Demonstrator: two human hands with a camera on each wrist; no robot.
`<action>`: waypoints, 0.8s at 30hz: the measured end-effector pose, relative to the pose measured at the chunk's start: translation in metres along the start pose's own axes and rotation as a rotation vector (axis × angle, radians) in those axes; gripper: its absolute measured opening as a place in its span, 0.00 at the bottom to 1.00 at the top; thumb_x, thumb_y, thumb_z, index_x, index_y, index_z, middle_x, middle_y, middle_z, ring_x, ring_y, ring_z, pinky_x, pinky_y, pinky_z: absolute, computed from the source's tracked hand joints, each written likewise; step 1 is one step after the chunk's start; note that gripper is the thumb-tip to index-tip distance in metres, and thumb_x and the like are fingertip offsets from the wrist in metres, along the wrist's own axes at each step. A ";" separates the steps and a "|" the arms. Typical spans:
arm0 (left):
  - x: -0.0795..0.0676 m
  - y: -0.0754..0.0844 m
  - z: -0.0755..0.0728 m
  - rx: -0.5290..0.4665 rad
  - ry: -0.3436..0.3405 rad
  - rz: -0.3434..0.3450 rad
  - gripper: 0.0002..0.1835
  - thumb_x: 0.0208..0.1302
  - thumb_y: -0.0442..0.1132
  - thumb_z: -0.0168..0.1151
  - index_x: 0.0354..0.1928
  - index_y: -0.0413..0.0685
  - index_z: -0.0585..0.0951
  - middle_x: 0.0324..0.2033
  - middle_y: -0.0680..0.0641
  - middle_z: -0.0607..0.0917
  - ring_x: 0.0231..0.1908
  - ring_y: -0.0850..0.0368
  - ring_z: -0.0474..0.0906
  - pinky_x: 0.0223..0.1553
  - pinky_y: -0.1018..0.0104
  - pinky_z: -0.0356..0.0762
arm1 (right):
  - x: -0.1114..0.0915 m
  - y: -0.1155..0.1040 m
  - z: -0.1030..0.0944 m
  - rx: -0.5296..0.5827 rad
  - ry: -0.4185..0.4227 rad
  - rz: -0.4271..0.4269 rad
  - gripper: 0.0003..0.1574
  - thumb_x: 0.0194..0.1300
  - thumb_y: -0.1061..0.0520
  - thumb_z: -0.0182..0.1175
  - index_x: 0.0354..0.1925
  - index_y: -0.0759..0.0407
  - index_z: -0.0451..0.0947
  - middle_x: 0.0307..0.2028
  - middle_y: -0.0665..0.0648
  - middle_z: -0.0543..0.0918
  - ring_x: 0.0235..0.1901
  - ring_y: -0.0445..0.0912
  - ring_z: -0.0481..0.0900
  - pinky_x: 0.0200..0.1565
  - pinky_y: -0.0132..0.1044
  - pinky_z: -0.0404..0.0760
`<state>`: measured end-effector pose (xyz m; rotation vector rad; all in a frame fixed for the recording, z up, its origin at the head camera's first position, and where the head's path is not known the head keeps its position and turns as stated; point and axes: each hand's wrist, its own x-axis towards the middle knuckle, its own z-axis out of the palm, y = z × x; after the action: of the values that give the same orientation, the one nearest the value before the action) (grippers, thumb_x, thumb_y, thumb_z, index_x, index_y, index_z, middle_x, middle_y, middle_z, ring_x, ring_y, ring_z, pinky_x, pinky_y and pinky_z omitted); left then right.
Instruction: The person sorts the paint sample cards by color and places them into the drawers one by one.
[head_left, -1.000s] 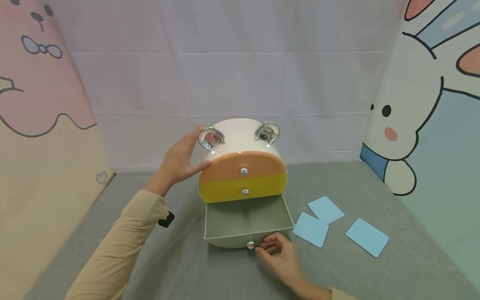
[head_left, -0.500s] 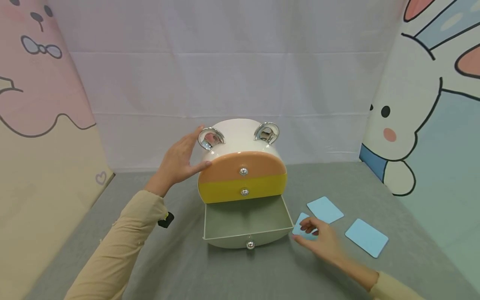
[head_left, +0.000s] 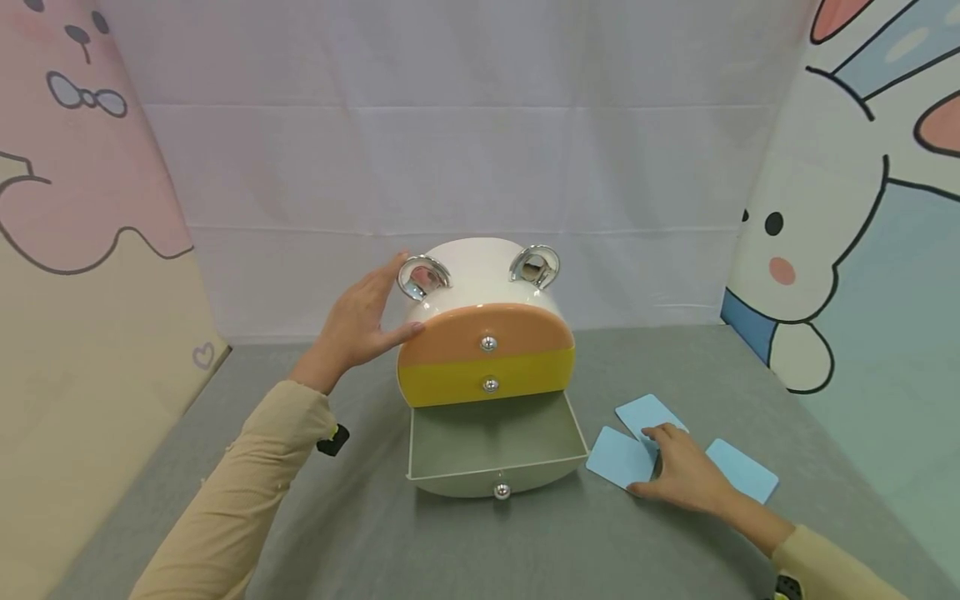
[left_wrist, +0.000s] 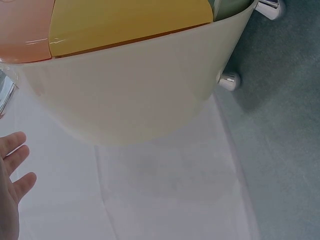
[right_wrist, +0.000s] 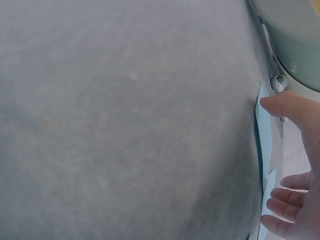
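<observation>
A small rounded drawer cabinet [head_left: 480,271] with a white top and shiny ear-like pieces stands in the head view. Its bottom grey-green drawer [head_left: 457,483] is pulled out; the orange drawer [head_left: 450,337] and yellow drawer [head_left: 450,379] are closed. My left hand [head_left: 360,321] rests against the cabinet's left side, thumb at the front edge and fingers by the ear. My right hand [head_left: 686,471] spans the nearest blue card [head_left: 617,457], thumb at its near edge, fingers spread over its far side. In the right wrist view the thumb overlaps a blue card [right_wrist: 263,130].
Behind lies a second blue card [head_left: 647,410], partly covered by my right fingers. A third blue card [head_left: 750,473] is to the right, partly behind the hand. A grey cloth [head_left: 525,550] covers the table. White fabric [head_left: 465,150] hangs at the back, between printed side panels.
My right hand has left the bottom drawer's knob and moved right, over the blue cards. The left hand and the cabinet have stayed in place.
</observation>
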<state>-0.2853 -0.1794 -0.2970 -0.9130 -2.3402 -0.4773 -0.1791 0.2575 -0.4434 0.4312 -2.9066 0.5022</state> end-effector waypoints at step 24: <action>-0.001 -0.002 0.002 0.002 0.005 -0.005 0.49 0.54 0.69 0.50 0.70 0.49 0.50 0.66 0.46 0.60 0.60 0.44 0.63 0.58 0.48 0.62 | -0.002 0.004 0.006 -0.011 0.000 -0.046 0.46 0.31 0.39 0.73 0.42 0.71 0.76 0.37 0.60 0.75 0.37 0.52 0.74 0.38 0.47 0.75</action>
<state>-0.2867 -0.1802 -0.2990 -0.9041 -2.3385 -0.4794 -0.1790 0.2597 -0.4508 0.4957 -2.8910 0.4785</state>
